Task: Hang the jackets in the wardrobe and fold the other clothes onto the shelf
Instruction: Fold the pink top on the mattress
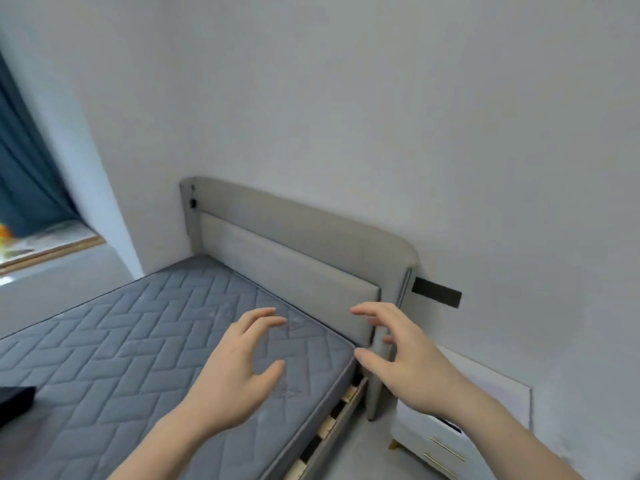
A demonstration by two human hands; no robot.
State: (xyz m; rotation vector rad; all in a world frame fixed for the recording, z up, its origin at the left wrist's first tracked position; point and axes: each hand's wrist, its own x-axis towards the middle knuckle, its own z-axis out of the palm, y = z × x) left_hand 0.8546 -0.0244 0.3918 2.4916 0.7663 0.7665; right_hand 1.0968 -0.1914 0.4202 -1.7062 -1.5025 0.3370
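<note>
Up front, both bare hands hung over the head end of the bed, and neither held anything. The left hand [235, 372] floated above the mattress [114, 344] with its fingers spread and lightly bent, thumb out toward three o'clock, grasping nothing. The right hand [405, 362] hovered at the mattress's corner, just in front of the headboard's side post, fingers likewise splayed and loose, released.

Of the task's clothing, only one possible trace showed: a dark object [15, 396] lay on the mattress at nine o'clock, cut off by the frame edge. Whether it was a garment, how it looked in full, and which way its long axis ran could not be told. No wardrobe or shelf came into view.

The mattress was grey-blue with a quilted herringbone stitch; its long axis ran from seven o'clock up toward one o'clock, ending against the padded grey headboard [298, 258], which stood against the pale wall [381, 116]. Wooden slats [329, 427] peeked out under the mattress edge at five o'clock. A white nightstand [450, 441] with thin gold handles stood at four o'clock, beside the headboard post and partly hidden by the right forearm. A dark strip [437, 292] was on the wall at three o'clock. At ten o'clock hung a teal curtain [24, 168] over a window ledge [52, 247].
</note>
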